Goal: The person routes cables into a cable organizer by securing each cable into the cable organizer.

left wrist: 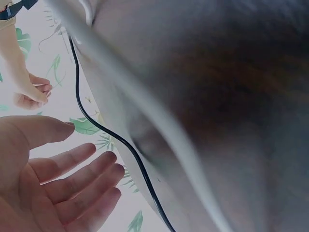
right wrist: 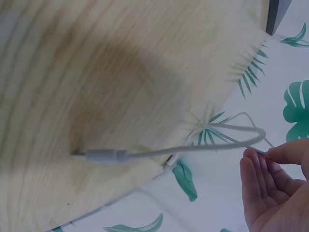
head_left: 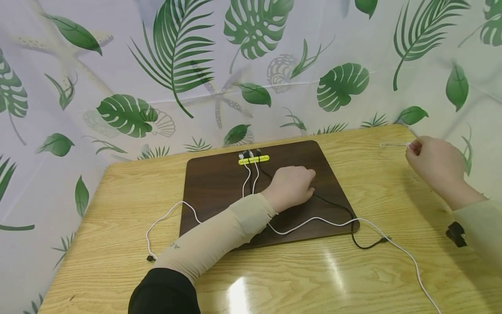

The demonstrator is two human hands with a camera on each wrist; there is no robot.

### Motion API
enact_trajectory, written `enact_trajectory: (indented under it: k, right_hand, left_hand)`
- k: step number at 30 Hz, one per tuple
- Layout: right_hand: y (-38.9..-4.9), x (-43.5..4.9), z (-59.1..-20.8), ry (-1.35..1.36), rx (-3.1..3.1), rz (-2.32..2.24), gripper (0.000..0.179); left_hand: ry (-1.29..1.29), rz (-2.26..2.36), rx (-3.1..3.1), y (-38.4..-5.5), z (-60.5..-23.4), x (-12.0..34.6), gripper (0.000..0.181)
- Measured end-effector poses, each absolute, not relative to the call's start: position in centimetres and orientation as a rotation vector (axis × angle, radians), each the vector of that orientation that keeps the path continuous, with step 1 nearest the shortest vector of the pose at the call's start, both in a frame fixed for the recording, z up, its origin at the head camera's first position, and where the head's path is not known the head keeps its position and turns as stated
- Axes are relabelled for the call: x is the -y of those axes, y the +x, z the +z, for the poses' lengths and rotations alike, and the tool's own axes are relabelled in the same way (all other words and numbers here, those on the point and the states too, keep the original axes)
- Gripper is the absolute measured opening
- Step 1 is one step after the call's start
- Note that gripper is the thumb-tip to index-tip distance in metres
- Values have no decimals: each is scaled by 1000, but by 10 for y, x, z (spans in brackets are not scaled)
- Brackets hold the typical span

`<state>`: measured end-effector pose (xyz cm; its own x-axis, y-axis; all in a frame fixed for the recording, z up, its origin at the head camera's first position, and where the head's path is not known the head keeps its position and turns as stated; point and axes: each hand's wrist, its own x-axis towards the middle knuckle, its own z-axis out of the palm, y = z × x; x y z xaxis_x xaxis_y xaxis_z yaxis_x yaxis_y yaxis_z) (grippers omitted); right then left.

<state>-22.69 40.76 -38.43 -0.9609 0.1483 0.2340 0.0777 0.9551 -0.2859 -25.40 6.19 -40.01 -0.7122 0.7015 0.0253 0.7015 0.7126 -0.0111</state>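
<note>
My right hand (head_left: 441, 168) is raised over the table's right side and pinches a thin white cable (right wrist: 188, 147) between thumb and fingertips. In the right wrist view the cable loops near the fingers and ends in a white plug (right wrist: 106, 156). My left hand (head_left: 292, 187) hovers over the dark brown board (head_left: 211, 174) with nothing in its grasp; its fingers (left wrist: 82, 186) are loosely bent and spread from the thumb. Beside it runs a black cable (left wrist: 130, 147). At the board's back edge, a yellow-green cable holder (head_left: 254, 160) carries several white and black cable ends.
Across the board's front and right corner lies a long white cable (head_left: 329, 222). A black connector (head_left: 384, 239) rests right of the board, and another dark plug (head_left: 150, 258) lies on the left of the wooden table (head_left: 117, 209). A leaf-patterned cloth (head_left: 274, 96) hangs behind.
</note>
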Motion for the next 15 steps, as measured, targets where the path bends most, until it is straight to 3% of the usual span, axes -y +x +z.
enact_trajectory:
  k: [15]
  right_hand:
    - [-236,-386,-364,-85,2702,433,31]
  left_hand:
    - [-1187,-35,2873,-254,-398,-59,14]
